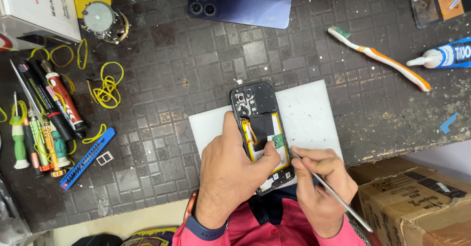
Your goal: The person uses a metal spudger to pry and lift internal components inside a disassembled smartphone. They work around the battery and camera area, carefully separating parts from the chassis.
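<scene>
Nearest the lens, our right hand (321, 187) pinches a slim metal probe tool (329, 187) like a pen, its tip meeting the lower edge of an opened black smartphone with its back cover removed (261, 133). Our left hand (230, 170) clasps the phone's left side, thumb pressed on the yellow-bordered battery near a small green tab (277, 140). The phone lies partly on a white rectangular work mat (314, 111) upon a dark tiled rubber bench mat (171, 79). The detached glossy dark-blue back cover (240, 1) lies well apart at the top. An orange-and-white toothbrush (380, 59) and loose yellow rubber bands (105, 86) flank the work. We judge a slipping tip could pierce the battery or tear a ribbon, should we press too hard.
</scene>
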